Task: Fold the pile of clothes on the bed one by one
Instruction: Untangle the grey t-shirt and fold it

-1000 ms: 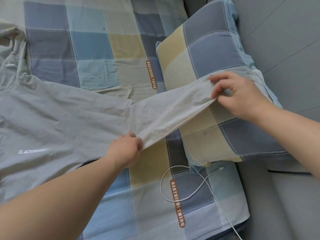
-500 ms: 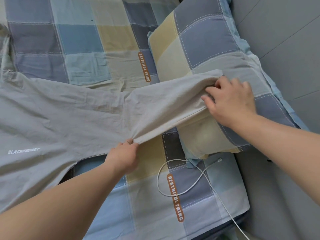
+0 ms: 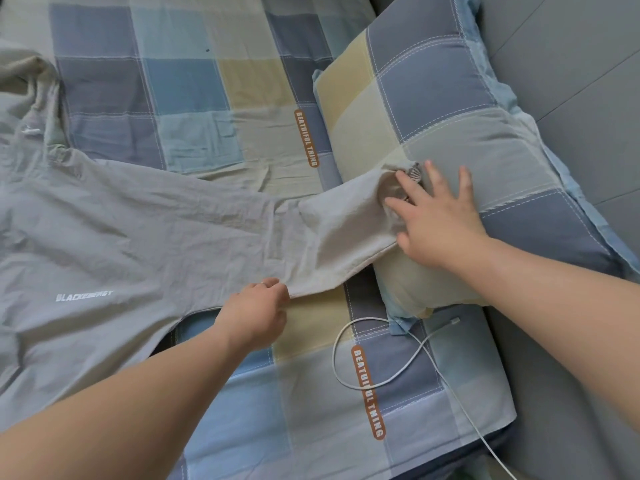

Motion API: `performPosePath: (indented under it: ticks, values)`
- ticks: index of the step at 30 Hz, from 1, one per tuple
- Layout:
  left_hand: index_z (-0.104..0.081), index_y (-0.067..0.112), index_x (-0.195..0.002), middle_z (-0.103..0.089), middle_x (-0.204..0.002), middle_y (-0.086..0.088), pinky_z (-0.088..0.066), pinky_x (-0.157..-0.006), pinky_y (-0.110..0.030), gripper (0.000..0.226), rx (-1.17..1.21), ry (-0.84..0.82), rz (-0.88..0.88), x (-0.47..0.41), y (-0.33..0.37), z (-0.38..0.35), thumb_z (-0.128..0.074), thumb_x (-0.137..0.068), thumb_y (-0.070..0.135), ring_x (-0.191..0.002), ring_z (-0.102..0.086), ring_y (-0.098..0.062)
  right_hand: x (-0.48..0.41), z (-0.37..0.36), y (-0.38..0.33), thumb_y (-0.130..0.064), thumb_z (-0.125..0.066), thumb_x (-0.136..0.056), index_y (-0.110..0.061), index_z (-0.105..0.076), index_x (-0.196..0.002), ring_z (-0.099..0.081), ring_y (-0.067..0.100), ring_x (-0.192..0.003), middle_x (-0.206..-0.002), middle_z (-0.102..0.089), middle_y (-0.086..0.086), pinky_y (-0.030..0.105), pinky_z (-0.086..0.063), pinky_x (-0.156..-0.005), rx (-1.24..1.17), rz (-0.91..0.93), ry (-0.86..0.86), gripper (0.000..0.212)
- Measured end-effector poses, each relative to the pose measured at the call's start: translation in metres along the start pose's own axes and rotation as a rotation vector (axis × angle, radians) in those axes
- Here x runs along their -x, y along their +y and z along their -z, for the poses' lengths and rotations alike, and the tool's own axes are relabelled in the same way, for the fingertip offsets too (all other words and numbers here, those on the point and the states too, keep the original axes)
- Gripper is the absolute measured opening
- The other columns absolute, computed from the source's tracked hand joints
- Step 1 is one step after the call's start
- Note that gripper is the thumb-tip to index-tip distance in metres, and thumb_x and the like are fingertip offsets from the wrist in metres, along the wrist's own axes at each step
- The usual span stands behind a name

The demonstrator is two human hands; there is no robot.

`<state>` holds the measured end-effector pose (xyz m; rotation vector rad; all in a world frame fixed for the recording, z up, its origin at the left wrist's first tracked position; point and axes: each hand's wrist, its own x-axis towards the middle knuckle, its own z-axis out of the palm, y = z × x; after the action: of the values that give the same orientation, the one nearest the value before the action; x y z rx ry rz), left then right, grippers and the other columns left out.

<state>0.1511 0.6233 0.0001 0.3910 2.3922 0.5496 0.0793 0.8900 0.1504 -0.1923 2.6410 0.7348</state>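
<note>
Right hand point(image 3: 440, 216) has dropped its pinch and now lies flat on the cuff point(image 3: 389, 188), with the sleeve point(image 3: 332, 237) settled across the pillow point(image 3: 450, 98)
Its fingers point(image 3: 437, 181) are straight and spread, holding nothing; the left hand point(image 3: 256, 313) pinches the sleeve's lower edge. The grey shirt point(image 3: 104, 244) lies spread on the bed point(image 3: 207, 81). Best to smooth the sleeve taut, then carry it back over the body on a straight crease. Free bed lies beyond the shirt; a white cable point(image 3: 381, 358) loops near the bed's edge

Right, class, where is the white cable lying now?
Head view, lower right: the white cable loops on the checked sheet just below the pillow, to the right of the left hand.
</note>
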Motion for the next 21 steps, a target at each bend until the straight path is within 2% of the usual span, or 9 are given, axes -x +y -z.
performPosePath:
  ticks: [6,7,9,11,12,13,15,17,21]
  values:
    - [-0.055,0.024,-0.125,-0.052,-0.132,0.006,-0.045,-0.094,-0.037,0.03,-0.015,0.019,0.014,0.036,-0.034,0.016,-0.049,-0.095,0.024,-0.118,-0.052,-0.023,0.016,0.009,-0.026,-0.045,-0.038,-0.099,-0.04,-0.023,-0.156,0.014,0.032,-0.154,-0.169,0.006,-0.003,0.067,0.009,-0.116,-0.066,-0.01,-0.124,0.059]
    - [-0.055,0.024,-0.127,-0.051,-0.134,0.006,-0.044,-0.095,-0.036,0.032,-0.016,0.024,0.021,0.044,-0.04,0.019,-0.049,-0.095,0.025,-0.12,-0.051,-0.023,0.02,0.008,-0.032,-0.042,-0.041,-0.098,-0.039,-0.028,-0.154,0.008,0.03,-0.155,-0.169,-0.002,-0.002,0.066,0.008,-0.116,-0.129,0.003,-0.07,0.058]
    - [-0.054,0.026,-0.129,-0.049,-0.141,0.007,-0.042,-0.098,-0.036,0.034,-0.018,0.038,0.037,0.063,-0.057,0.024,-0.049,-0.095,0.026,-0.125,-0.05,-0.024,0.032,0.009,-0.052,-0.03,-0.049,-0.093,-0.031,-0.049,-0.145,-0.018,0.028,-0.152,-0.163,-0.03,0.002,0.062,-0.003,-0.118,-0.319,0.035,0.147,0.052]
    - [-0.053,0.028,-0.13,-0.047,-0.144,0.008,-0.04,-0.101,-0.035,0.034,-0.02,0.047,0.056,0.087,-0.077,0.024,-0.05,-0.096,0.028,-0.127,-0.049,-0.023,0.051,0.012,-0.088,-0.026,-0.056,-0.081,-0.022,-0.064,-0.13,-0.042,0.028,-0.14,-0.145,-0.054,0.005,0.056,-0.019,-0.114,-0.506,0.087,0.349,0.05]
    - [-0.054,0.028,-0.129,-0.047,-0.144,0.008,-0.04,-0.102,-0.034,0.034,-0.026,0.042,0.066,0.102,-0.09,0.023,-0.05,-0.095,0.028,-0.128,-0.048,-0.023,0.063,0.012,-0.113,-0.025,-0.057,-0.078,-0.02,-0.066,-0.126,-0.049,0.028,-0.133,-0.137,-0.06,0.004,0.051,-0.024,-0.111,-0.582,0.124,0.386,0.05]
    - [-0.055,0.029,-0.128,-0.048,-0.142,0.007,-0.04,-0.103,-0.035,0.033,-0.035,0.032,0.076,0.117,-0.103,0.02,-0.051,-0.095,0.029,-0.128,-0.048,-0.023,0.077,0.01,-0.142,-0.026,-0.058,-0.077,-0.019,-0.067,-0.124,-0.053,0.027,-0.127,-0.131,-0.063,0.004,0.045,-0.027,-0.107,-0.657,0.163,0.369,0.049]
    - [-0.058,0.028,-0.124,-0.052,-0.134,0.002,-0.043,-0.101,-0.036,0.032,-0.053,0.006,0.101,0.149,-0.133,0.01,-0.052,-0.092,0.029,-0.126,-0.05,-0.026,0.102,0.005,-0.205,-0.028,-0.055,-0.079,-0.019,-0.067,-0.125,-0.056,0.027,-0.122,-0.126,-0.065,0.002,0.041,-0.035,-0.101,-0.826,0.191,0.21,0.049]
    - [-0.058,0.026,-0.121,-0.054,-0.125,-0.002,-0.045,-0.096,-0.037,0.032,-0.072,-0.03,0.147,0.183,-0.165,-0.002,-0.053,-0.089,0.028,-0.12,-0.052,-0.029,0.126,-0.004,-0.268,-0.031,-0.051,-0.083,-0.021,-0.064,-0.131,-0.055,0.026,-0.124,-0.13,-0.064,0.001,0.042,-0.04,-0.102,-0.938,0.192,-0.007,0.05]
    - [-0.055,0.021,-0.12,-0.053,-0.119,-0.003,-0.048,-0.088,-0.037,0.032,-0.131,-0.093,0.185,0.246,-0.215,-0.028,-0.056,-0.091,0.033,-0.114,-0.054,-0.029,0.16,-0.034,-0.374,-0.024,-0.06,-0.094,-0.023,-0.055,-0.14,-0.055,0.023,-0.126,-0.135,-0.061,0.0,0.04,-0.042,-0.106,-1.103,0.135,-0.329,0.046]
